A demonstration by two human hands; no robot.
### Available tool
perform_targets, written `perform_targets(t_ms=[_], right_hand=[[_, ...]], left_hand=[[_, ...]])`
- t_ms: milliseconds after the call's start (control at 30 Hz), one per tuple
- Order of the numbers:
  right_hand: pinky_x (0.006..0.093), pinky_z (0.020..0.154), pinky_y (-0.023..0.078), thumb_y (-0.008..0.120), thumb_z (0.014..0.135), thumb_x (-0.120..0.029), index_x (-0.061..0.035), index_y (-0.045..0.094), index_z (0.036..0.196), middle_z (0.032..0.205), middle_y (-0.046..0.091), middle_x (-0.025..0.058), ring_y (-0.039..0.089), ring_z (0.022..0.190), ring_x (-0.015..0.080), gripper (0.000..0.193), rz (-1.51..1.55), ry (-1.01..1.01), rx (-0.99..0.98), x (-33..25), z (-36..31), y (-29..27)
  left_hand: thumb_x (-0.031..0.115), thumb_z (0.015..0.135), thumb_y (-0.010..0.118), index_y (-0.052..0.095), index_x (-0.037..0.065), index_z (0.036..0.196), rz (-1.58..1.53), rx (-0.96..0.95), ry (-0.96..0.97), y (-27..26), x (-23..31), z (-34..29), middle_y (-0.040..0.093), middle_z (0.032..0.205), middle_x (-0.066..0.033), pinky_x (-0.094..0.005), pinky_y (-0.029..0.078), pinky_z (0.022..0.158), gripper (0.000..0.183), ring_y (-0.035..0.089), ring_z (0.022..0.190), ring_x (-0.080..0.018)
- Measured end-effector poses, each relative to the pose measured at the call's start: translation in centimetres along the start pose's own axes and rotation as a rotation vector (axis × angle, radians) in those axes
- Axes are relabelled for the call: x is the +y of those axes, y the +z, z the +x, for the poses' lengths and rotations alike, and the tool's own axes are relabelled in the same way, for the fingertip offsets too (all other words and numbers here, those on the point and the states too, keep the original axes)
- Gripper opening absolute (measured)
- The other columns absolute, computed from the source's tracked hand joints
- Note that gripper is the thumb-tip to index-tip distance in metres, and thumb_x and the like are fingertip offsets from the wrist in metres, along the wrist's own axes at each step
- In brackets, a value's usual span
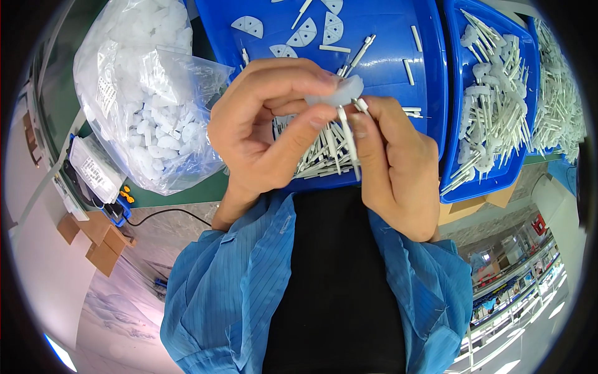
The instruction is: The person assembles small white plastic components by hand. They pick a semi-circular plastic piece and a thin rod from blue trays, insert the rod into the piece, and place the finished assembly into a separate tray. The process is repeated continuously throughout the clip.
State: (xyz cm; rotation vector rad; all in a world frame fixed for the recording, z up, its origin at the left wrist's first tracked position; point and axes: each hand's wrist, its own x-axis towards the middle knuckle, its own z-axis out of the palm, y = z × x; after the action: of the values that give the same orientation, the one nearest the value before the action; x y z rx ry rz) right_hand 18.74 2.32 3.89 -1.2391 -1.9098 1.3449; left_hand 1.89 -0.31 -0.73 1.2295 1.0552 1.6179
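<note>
Above the near part of a blue tray (pixel 386 68), my left hand (pixel 255 128) pinches a translucent white plastic piece (pixel 339 93) between thumb and fingers. A white rod (pixel 347 137) slants down from the underside of this piece. My right hand (pixel 402 165) closes thumb and forefinger on a second white rod (pixel 361 106), its end close against the piece; whether it is inserted I cannot tell. Several loose white rods (pixel 327 153) lie heaped in the tray below my hands. Flat half-round white pieces (pixel 303 32) with small dark holes are scattered farther back in it.
A clear plastic bag (pixel 140 81) full of white pieces stands at the left. To the right, another blue tray (pixel 492 186) holds a pile of pieces with rods attached, with a similar pile (pixel 557 100) beyond. Orange-handled scissors or pliers (pixel 126 194) lie at the table's left edge.
</note>
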Motion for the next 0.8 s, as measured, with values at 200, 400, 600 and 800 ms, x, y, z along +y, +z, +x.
perform_targets(t_ms=[200, 400, 600, 800], right_hand=[[0.0331, 0.050, 0.050, 0.061, 0.094, -0.005, 0.0005, 0.057, 0.104, 0.076, 0.063, 0.0125, 0.065, 0.057, 0.0286, 0.013, -0.062, -0.216, 0.035, 0.4, 0.3, 0.0], [0.0314, 0.047, 0.048, 0.060, 0.096, -0.009, -0.0009, 0.058, 0.101, 0.076, 0.063, 0.0108, 0.063, 0.053, 0.0249, 0.010, 0.322, 0.042, -0.255, 0.6, 0.5, -1.0], [0.0285, 0.042, 0.045, 0.067, 0.092, -0.013, 0.0018, 0.061, 0.098, 0.064, 0.059, 0.0054, 0.060, 0.047, 0.0179, 0.017, -0.006, -0.391, 0.109, 1.8, 0.7, 1.0], [0.0286, 0.042, 0.044, 0.072, 0.087, -0.016, 0.0022, 0.061, 0.095, 0.062, 0.058, 0.0044, 0.058, 0.046, 0.0178, 0.022, -0.184, -0.603, 0.229, 2.2, 1.1, 1.4]], left_hand=[[-0.007, 0.075, 0.078, 0.065, -0.007, 0.102, 0.011, -0.007, -0.021, -0.2, 0.6, 0.1, 0.065, 0.102, -0.0169, -0.0255, 0.058, 0.075, 0.030, 0.071, 0.089, -0.0201], [-0.005, 0.070, 0.082, 0.068, -0.005, 0.096, -0.081, 0.018, -0.086, -0.6, 0.6, 0.0, 0.067, 0.094, -0.0161, -0.0234, 0.056, 0.071, 0.029, 0.071, 0.085, -0.0191], [0.003, 0.067, 0.084, 0.071, -0.003, 0.087, 0.108, 0.004, 0.031, -0.5, 0.8, 0.3, 0.069, 0.088, -0.0153, -0.0243, 0.056, 0.066, 0.025, 0.071, 0.079, -0.0215], [0.009, 0.067, 0.087, 0.071, -0.003, 0.091, 0.117, -0.016, 0.179, -0.1, 0.5, 0.3, 0.070, 0.086, -0.0153, -0.0252, 0.057, 0.065, 0.032, 0.071, 0.073, -0.0210]])
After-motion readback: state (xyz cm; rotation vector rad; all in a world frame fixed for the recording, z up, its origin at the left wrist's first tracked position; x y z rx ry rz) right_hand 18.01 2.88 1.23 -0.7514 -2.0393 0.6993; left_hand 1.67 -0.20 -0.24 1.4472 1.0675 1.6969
